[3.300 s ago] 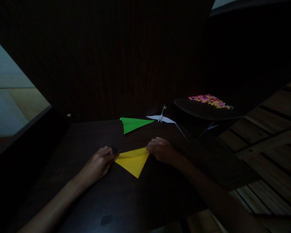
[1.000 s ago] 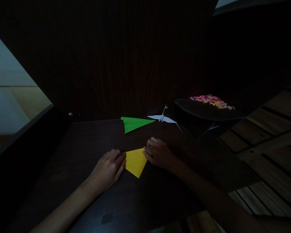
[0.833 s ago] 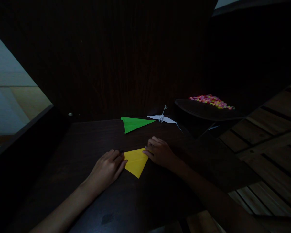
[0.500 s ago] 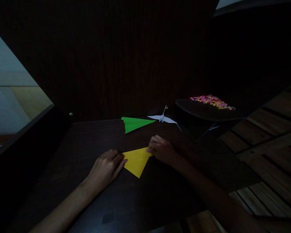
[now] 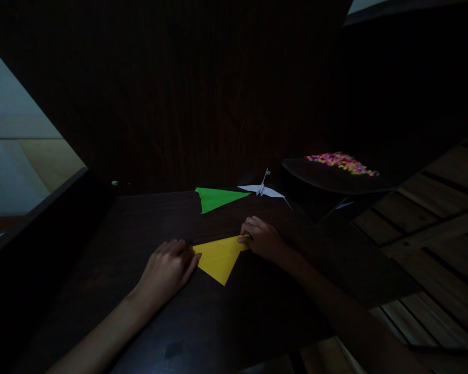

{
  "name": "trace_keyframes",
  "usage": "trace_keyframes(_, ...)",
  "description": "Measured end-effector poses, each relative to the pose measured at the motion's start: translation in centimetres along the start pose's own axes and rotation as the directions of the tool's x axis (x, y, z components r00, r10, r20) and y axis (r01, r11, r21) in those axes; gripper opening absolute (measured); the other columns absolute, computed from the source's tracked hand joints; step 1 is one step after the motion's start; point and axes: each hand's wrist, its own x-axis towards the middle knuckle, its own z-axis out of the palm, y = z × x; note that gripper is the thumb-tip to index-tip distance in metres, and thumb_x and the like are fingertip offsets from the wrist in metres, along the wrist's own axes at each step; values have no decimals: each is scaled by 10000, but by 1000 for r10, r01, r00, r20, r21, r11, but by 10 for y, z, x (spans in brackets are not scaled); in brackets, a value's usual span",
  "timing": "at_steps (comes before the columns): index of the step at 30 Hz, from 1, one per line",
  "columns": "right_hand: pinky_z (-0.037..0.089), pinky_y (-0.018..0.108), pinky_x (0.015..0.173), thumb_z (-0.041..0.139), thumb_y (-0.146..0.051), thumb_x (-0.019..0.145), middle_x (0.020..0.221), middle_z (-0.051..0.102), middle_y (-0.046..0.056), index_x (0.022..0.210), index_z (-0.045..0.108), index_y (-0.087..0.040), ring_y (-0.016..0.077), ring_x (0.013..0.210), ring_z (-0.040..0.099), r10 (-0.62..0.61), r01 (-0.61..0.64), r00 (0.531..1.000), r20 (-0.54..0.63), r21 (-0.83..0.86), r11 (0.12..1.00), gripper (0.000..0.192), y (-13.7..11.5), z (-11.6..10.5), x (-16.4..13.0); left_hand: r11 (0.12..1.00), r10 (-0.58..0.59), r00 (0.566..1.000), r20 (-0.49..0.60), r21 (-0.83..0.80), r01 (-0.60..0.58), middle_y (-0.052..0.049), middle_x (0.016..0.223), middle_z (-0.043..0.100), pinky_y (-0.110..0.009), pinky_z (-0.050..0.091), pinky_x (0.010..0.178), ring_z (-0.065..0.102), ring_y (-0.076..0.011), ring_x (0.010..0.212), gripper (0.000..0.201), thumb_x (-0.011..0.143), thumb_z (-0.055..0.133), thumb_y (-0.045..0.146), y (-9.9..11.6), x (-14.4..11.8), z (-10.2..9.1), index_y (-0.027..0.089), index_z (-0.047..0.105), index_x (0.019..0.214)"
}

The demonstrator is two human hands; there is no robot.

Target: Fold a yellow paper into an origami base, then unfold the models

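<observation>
Down on the dark desk (image 5: 234, 311) lies the folded yellow paper (image 5: 218, 257), its left corner hidden under the left hand (image 5: 167, 270). Dim light swallows the finer creases. That hand lies flat, fingers spread loose, pressing the paper's left edge; the right hand (image 5: 263, 240) curls its fingers (image 5: 245, 239) shut on the right tip. Beyond sit a green paper plane (image 5: 218, 198) and a white paper crane (image 5: 262, 190). Further right, colourful bits (image 5: 341, 161) top a dark stand; a dark panelled wall rises behind, with slatted wood at right.
</observation>
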Motion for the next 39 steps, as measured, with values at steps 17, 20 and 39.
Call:
trace_keyframes(17, 387, 298, 703, 684, -181, 833, 860, 578, 18, 772, 541, -199, 189, 864, 528, -1, 0, 1000, -12, -25, 1000, 157, -1, 1, -1, 996, -90, 995, 31, 19, 90, -102, 812, 637, -373, 488, 649, 604, -258, 740, 355, 932, 496, 423, -1, -2, -2, 166, 734, 870)
trace_keyframes(20, 396, 301, 724, 684, -157, 826, 867, 569, 20, 783, 532, -196, 185, 860, 524, -2, 2, 1000, -6, 12, 1000, 163, 0, 1, -1, 995, -85, 996, -7, -58, 84, -102, 890, 644, -380, 498, 679, 602, -261, 788, 318, 925, 515, 416, -4, -3, 3, 180, 718, 991)
trace_keyframes(39, 402, 311, 760, 623, -119, 844, 889, 548, 32, 797, 503, -200, 188, 874, 498, -11, 5, 999, 44, 146, 989, 153, 2, -2, -1, 818, -284, 954, 96, -494, 293, -35, 839, 635, -384, 476, 738, 592, -247, 807, 234, 802, 648, 439, -8, 3, 5, 213, 597, 835)
